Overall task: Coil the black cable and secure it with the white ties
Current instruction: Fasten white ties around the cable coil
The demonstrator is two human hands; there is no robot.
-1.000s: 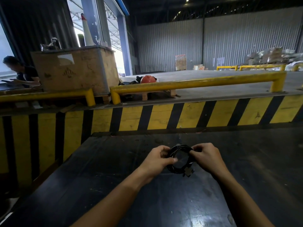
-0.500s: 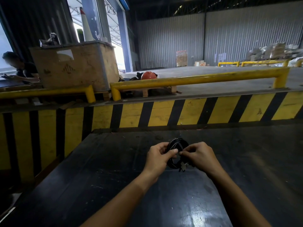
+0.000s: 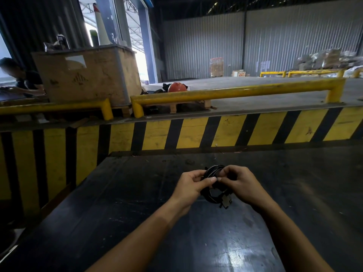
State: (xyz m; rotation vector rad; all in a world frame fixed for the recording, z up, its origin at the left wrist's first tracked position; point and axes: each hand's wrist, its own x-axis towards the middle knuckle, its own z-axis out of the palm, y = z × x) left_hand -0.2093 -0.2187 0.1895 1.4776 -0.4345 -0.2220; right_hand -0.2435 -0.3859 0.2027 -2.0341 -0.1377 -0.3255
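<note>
A small coil of black cable [image 3: 213,171] is held just above the dark table [image 3: 137,203], between both hands. My left hand [image 3: 191,186] grips the coil's left side, thumb pressed on top. My right hand [image 3: 238,184] grips its right side, and the thumb tips of the two hands almost touch over the coil. Thin white lines, probably a white tie [image 3: 211,174], cross the coil's upper part. The cable's plug [image 3: 225,202] hangs at the coil's lower right. The middle of the coil is hidden by my fingers.
A yellow and black striped barrier [image 3: 196,132] runs along the table's far edge, with yellow rails [image 3: 235,91] above. A wooden crate [image 3: 88,75] stands at the back left, with a seated person [image 3: 21,79] beside it. A red helmet [image 3: 176,87] lies behind the rail.
The coil was open and round between my hands; now my hands have come together over it, squeezing it narrower, with the thumbs meeting on top.
</note>
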